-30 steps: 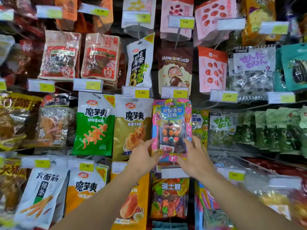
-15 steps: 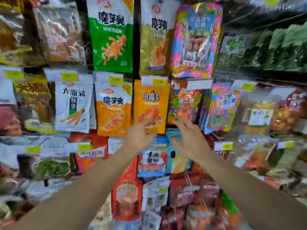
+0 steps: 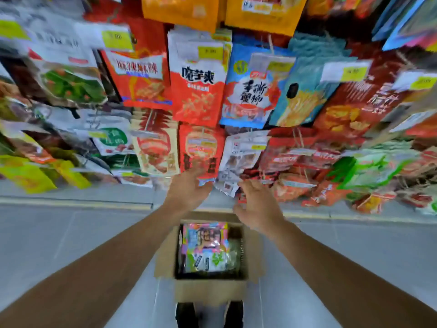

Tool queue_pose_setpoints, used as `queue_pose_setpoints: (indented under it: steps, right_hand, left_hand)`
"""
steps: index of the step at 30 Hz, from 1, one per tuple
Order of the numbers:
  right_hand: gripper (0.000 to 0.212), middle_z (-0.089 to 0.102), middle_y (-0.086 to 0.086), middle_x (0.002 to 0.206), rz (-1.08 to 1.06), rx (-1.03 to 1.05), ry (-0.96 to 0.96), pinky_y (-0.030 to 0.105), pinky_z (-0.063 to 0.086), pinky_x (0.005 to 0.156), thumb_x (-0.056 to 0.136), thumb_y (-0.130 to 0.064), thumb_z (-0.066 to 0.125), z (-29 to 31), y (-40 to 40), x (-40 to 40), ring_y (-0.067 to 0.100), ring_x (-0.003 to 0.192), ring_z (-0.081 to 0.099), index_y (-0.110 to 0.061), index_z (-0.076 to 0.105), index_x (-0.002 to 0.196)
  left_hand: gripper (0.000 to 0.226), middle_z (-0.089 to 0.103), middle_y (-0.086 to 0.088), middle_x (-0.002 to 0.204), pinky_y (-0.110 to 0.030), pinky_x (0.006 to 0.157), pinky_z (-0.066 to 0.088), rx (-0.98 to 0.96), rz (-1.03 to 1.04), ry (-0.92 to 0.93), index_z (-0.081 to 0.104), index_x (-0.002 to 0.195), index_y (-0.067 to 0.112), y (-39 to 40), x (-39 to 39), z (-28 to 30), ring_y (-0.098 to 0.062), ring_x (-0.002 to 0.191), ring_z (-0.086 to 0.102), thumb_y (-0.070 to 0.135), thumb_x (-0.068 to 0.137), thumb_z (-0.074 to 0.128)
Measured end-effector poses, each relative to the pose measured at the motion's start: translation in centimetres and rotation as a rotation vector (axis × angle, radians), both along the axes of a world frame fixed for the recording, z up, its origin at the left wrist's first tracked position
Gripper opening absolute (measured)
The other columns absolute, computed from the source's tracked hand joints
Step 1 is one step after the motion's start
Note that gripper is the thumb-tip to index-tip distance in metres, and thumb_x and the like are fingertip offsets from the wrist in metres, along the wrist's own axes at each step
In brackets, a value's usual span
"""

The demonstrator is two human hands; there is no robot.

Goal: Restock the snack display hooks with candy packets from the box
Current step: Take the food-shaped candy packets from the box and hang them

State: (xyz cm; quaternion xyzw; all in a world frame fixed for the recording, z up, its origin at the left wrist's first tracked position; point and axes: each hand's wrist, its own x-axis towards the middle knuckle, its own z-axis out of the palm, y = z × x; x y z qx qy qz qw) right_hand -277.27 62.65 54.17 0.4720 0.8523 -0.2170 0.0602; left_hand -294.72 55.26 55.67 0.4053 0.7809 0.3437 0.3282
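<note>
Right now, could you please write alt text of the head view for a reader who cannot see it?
Two bare arms reach down, the left hand and right hand open and empty, above an open cardboard box on the floor holding a colourful candy packet. Behind hang blurred rows of snack packets with yellow price tags.

I can read little here, since motion blur smears most of the print. At upper centre, a white-and-red packet [image 3: 197,84] carries 魔芋爽 in bold black characters. Just right of it, a blue packet [image 3: 250,91] shows 手撕 over two more characters I can't make out. Left of centre, a red packet [image 3: 139,74] has a white band with red characters, too blurred. The yellow price tags [image 3: 210,53] are unreadable.
</note>
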Motion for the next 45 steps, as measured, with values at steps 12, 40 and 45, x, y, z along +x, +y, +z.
queue_pose_setpoints:
  steps: [12,40,45]
  right_hand:
    - [0.072,0.040,0.005,0.149,-0.021,-0.379,-0.149,0.038,0.036,0.111,0.079,-0.042,0.052,-21.8,-5.1,2.9,0.031,0.137,0.038,-0.020,0.040,0.147]
    - [0.026,0.069,0.006,0.103,-0.815,-0.470,0.075,0.036,0.053,0.082,0.088,-0.037,0.060,-64.8,1.0,1.9,0.027,0.096,0.065,-0.016,0.067,0.102]
    - [0.012,0.069,0.001,0.085,-0.844,-0.649,0.177,0.033,0.049,0.074,0.088,-0.028,0.063,-62.4,-0.1,2.7,0.024,0.086,0.066,-0.021,0.070,0.080]
  left_hand:
    - [0.037,0.066,-0.001,0.127,-0.028,0.098,0.045,-0.425,0.154,-0.173,0.068,0.121,0.017,-6.2,2.8,-23.3,-0.022,0.108,0.064,0.023,0.085,0.068]
    - [0.017,0.069,0.004,0.100,-0.039,0.091,0.056,-0.626,0.587,-0.693,0.065,0.096,0.025,-6.6,9.9,-62.7,-0.018,0.096,0.067,0.026,0.079,0.067]
    - [0.022,0.065,-0.003,0.106,-0.037,0.086,0.057,-0.624,0.919,-1.036,0.062,0.102,0.017,-5.6,9.9,-61.9,-0.020,0.098,0.067,0.034,0.089,0.067]
